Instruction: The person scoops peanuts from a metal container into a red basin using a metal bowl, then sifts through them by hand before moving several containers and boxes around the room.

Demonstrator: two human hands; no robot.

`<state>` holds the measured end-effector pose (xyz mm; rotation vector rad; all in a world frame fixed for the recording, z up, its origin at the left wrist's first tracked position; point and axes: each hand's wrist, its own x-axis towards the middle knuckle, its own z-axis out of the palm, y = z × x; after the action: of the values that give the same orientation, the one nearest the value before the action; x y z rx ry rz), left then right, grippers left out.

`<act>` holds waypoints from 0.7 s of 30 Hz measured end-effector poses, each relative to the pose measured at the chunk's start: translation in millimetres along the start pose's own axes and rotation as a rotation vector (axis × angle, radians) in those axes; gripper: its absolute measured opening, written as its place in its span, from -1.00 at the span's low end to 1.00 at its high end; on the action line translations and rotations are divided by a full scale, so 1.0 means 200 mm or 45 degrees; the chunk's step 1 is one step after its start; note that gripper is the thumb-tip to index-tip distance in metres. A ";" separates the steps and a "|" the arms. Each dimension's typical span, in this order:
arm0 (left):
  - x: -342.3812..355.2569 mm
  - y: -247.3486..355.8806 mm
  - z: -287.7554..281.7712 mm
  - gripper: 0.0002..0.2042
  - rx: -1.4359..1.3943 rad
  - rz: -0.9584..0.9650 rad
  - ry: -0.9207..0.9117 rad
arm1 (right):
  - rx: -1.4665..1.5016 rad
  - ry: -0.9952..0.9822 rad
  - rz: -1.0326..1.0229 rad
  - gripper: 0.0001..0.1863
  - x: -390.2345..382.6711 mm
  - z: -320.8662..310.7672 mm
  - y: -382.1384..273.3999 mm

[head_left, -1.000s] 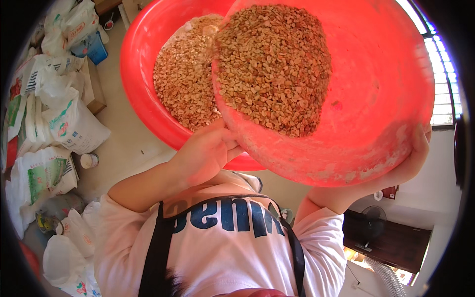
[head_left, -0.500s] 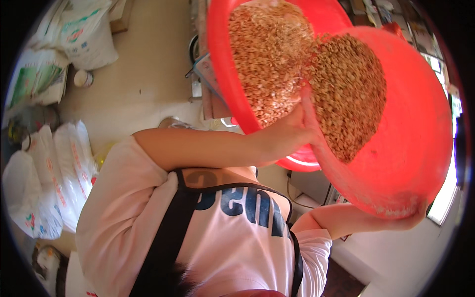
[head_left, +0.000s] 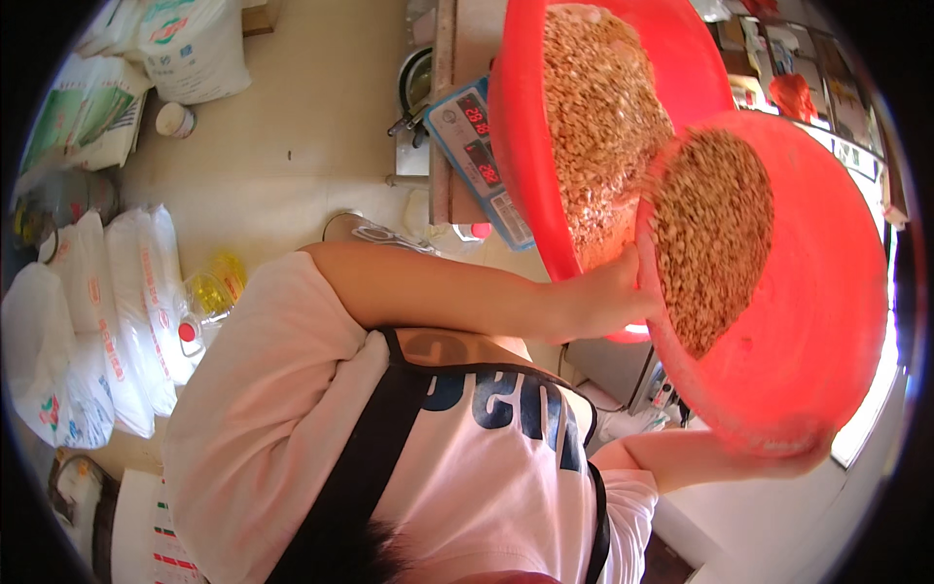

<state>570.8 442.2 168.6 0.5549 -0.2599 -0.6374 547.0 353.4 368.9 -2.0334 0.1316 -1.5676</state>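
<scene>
My left hand [head_left: 605,295] is closed on the near-left rim of a wide red plastic basin [head_left: 827,282]. Under the lower right side of that basin, my right hand [head_left: 806,459] supports it, its fingers mostly hidden. The basin tilts to the left, and a heap of small brown, nut-like pieces [head_left: 715,238] lies against its left side. Behind and left of it, a second red basin [head_left: 686,49] holds more of the same pieces [head_left: 598,127]. The held basin's rim overlaps this second basin in view.
A blue-and-white digital scale [head_left: 455,122] with red lit digits lies by the second basin on the table [head_left: 467,49]. White plastic sacks [head_left: 102,321], a yellow oil bottle [head_left: 216,282] and a small white jar [head_left: 175,120] stand on the floor at left.
Both basins appear farther right, and more of the scale shows. The two heaps, joined before at the rim, now look apart. My left hand has moved down slightly with the held basin.
</scene>
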 end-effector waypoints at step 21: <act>-0.03 0.08 -0.02 -0.48 -0.210 -0.098 -0.092 | 0.207 0.105 0.179 -0.70 0.06 0.01 -0.01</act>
<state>575.5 458.3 174.8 0.3851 -0.2524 -0.7474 551.5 350.9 380.4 -1.7965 0.1688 -1.5239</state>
